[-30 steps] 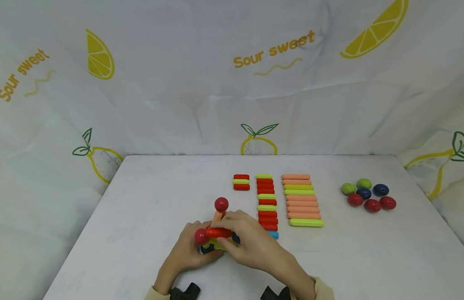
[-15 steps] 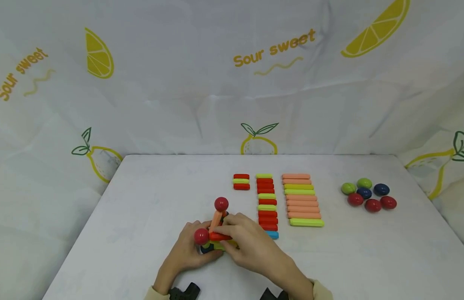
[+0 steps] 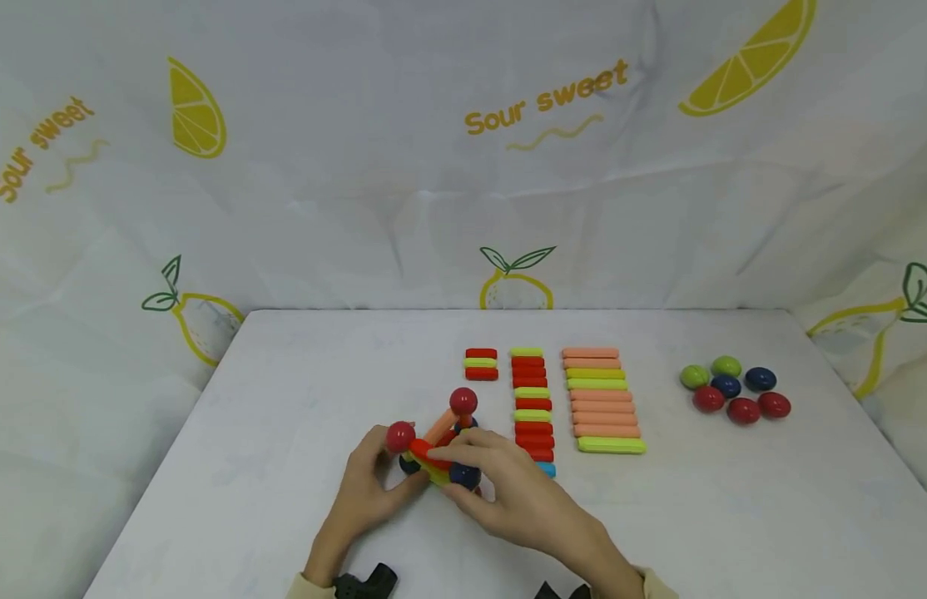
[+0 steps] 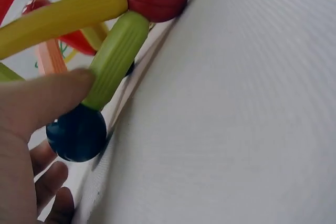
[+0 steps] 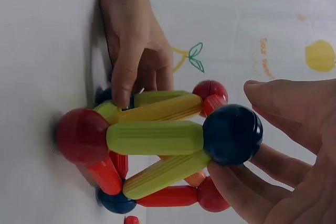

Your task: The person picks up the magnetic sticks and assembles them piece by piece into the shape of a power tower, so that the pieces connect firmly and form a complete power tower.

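Both hands are on a small frame of magnetic building sticks and balls [image 3: 437,475] in the head view. My left hand [image 3: 366,485] holds its left corner; in the left wrist view the thumb [image 4: 58,95] presses a green stick [image 4: 118,59] above a dark blue ball [image 4: 79,132]. From the right, my right hand [image 3: 519,491] has its fingers around another dark blue ball [image 5: 233,134] of the frame in the right wrist view. One fingertip lies by a red stick in the head view. Two red balls, a left one [image 3: 400,437] and a far one [image 3: 463,401], sit on top.
Sorted sticks lie on the white table: a short red-and-green group [image 3: 481,363], a red-and-green column [image 3: 532,404] and longer orange, yellow and green sticks [image 3: 602,408]. Several loose balls [image 3: 744,411] rest at the right. A printed white cloth [image 3: 404,183] hangs behind.
The right hand has lowered a red stick onto the frame. Since then the frame has turned: its far red ball shifted right, the left one moved back, and a dark blue ball shows at front right.
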{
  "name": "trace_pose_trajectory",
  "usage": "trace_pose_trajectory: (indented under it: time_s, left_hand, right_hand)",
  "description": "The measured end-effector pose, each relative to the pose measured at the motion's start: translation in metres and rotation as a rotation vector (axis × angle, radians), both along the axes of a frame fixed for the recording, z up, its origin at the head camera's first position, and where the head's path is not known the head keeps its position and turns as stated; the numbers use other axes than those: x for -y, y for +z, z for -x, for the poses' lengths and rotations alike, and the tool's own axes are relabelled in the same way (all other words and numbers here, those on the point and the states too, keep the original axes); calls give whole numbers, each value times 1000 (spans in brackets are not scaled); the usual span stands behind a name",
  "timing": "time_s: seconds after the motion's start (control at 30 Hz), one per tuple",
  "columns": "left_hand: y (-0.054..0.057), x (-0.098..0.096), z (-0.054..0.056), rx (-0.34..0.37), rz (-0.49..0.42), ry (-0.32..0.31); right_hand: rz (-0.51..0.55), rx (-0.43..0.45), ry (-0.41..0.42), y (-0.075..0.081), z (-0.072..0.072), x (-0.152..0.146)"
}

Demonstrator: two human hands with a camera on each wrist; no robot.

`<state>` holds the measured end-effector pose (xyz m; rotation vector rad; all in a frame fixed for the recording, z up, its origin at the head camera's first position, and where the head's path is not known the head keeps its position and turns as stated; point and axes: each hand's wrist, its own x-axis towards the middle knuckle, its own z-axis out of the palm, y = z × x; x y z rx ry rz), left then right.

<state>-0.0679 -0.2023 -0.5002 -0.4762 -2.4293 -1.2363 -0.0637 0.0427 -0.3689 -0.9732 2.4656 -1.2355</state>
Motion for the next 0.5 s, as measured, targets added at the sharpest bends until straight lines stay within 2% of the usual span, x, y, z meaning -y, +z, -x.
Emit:
trace_pose_trajectory:
  time_s: [0.13,0.23,0.4,0.5]
  left_hand:
    - [-3,2,3,-44,-39,64]
    - [-2,4,2,-5,-37,42]
    - [2,12,-6,86,18,-132]
    - [6,14,-12,136,75,-190]
  right_hand:
    - [23,98,64,-1,-1,1]
    - [46,158,114,-2,-1,2]
    - [27,141,144,-2,-3,6]
    - [-4,113,152,0,-5,9]
